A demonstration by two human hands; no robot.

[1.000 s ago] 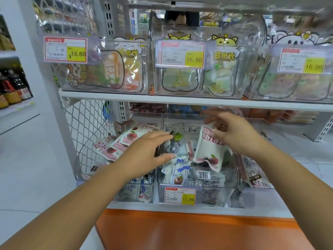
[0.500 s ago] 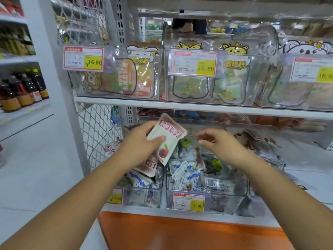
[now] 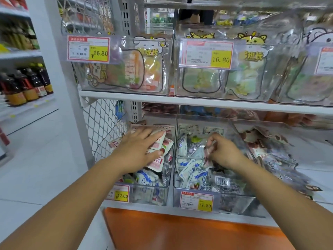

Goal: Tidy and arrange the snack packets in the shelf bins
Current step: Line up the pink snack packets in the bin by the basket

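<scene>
Your left hand (image 3: 138, 150) lies flat with its fingers straight and slightly spread. It presses down on a heap of red-and-white packets (image 3: 157, 164) in the left bin (image 3: 144, 197) on the lower shelf. These packets are small, flat, glossy pillows, stacked loosely and overlapping.

Your right hand (image 3: 223, 153) hangs over the middle bin (image 3: 237, 202), just beside the left one. Its fingers are curled and its thumb and fingertips pinch a small packet (image 3: 206, 154) of crinkled film at the top of the pile. The print on that packet is too blurred to read. Below it lie blue-and-white packets (image 3: 192, 175), soft and rumpled, pointing in mixed directions. One clear wrapper among them shows a barcode (image 3: 222, 181).

Both bins are clear, hard plastic with straight walls and rounded corners. Each carries a price tag on its front, one reading 17.60 (image 3: 120, 195) and the other 17.80 (image 3: 196, 202).

On the upper shelf (image 3: 180, 103) stand further clear bins (image 3: 126, 83) of transparent pouches printed with cartoon animals. A white wire mesh panel (image 3: 102, 123) closes the left end of the rack. A smooth orange panel (image 3: 180, 235) forms its base. Dark bottles (image 3: 27, 85) stand on a separate shelf to the far left.
</scene>
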